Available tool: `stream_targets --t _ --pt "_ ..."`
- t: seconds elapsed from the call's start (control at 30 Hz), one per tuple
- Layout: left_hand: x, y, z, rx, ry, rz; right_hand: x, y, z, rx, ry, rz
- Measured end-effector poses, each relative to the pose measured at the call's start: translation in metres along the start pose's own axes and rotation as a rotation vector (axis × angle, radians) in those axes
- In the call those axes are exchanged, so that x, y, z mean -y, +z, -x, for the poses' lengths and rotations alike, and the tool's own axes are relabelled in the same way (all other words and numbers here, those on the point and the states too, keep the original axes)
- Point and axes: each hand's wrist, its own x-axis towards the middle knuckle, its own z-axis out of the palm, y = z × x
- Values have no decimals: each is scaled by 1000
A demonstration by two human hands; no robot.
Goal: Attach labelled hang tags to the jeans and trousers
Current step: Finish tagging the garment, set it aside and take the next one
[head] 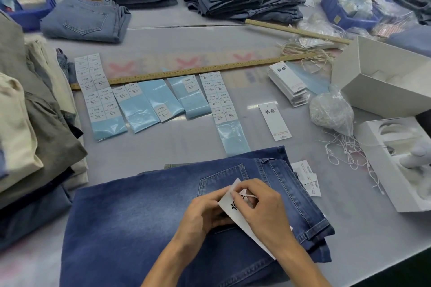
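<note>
Over the back pocket of the dark blue jeans (144, 212), which lie folded flat on the counter (363, 235) nearest the person, both hands meet on a white hang tag (229, 201): the left hand (200, 214) pinches its left edge with curled fingers, and the right hand (261, 207) pinches a thin white string (250, 196) at the tag's top. Beyond the jeans lie strips of size labels (219, 98) on blue backing, a long wooden ruler (186, 72) behind them, and a single hang tag (275, 121) to the jeans' far right, near a stack of hang tags (288, 84).
</note>
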Motion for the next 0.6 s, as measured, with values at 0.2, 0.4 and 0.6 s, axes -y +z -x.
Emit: stream_targets --t 0.2,0.4,0.6 --pt "-21 -26 17 -233 188 -276 3 -5 8 -1 -89 34" --pt "-89 -19 36 -632 768 -1133 31 -20 11 -209 -192 -113" --pt "-112 50 34 -348 908 -1370 76 -38 16 -329 -344 -228"
